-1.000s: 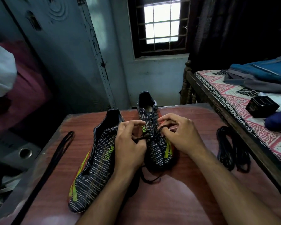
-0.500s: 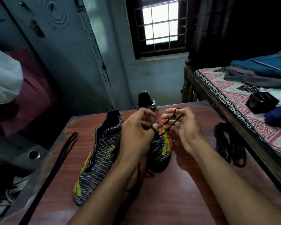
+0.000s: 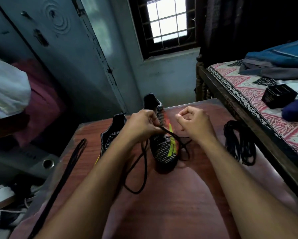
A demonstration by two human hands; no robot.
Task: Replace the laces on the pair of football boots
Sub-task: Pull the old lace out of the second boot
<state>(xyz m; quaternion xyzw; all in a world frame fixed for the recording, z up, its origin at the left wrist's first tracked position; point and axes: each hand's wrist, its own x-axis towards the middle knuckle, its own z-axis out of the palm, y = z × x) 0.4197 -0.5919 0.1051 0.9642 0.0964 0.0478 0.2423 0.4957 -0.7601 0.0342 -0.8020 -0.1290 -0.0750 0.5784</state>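
Left hand (image 3: 141, 125) pinches lace (image 3: 144, 163) (forearm hides left boot (image 3: 110, 137)); right hand (image 3: 194, 123) curled, empty.

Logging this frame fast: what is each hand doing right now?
Left hand: pinches the black lace over the right-side boot.
Right hand: fingers curled, apparently holding nothing.

walls: blue-grey | window (image 3: 169, 23): barred, daylit | table (image 3: 162, 213): reddish wood | bed (image 3: 258, 104): patterned cover, right
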